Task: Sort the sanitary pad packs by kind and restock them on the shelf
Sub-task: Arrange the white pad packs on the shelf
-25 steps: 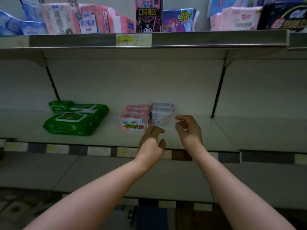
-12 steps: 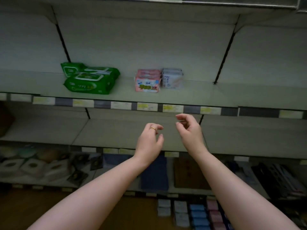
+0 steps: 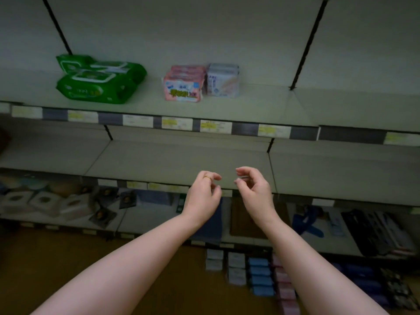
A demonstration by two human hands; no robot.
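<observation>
My left hand (image 3: 202, 197) and right hand (image 3: 255, 193) hang side by side at centre frame, fingers loosely curled, with nothing in either. A ring (image 3: 207, 177) shows on the left one. Behind them runs the lower shelf (image 3: 172, 159).

Above it, on the upper shelf (image 3: 261, 105), the pink packs (image 3: 183, 86) stand in a short row front to back. The pale packs (image 3: 222, 80) stand touching them on the right, and the green packs (image 3: 97, 81) lie well apart at upper left.

More stock, the floor packs (image 3: 259, 277), sits in sorted columns of white, blue and pink at the bottom of the frame.

I judge these packs light and soft, in slick film that gives under a squeeze. I would take one across its narrow sides, thumb opposite fingers, rather than pinch a loose corner.

The floor columns are blurred, and my right forearm covers part of them, so I cannot count them. The print on every pack is unreadable, so I am sorting by colour alone. The dim bottom shelf's contents are hard to name.
</observation>
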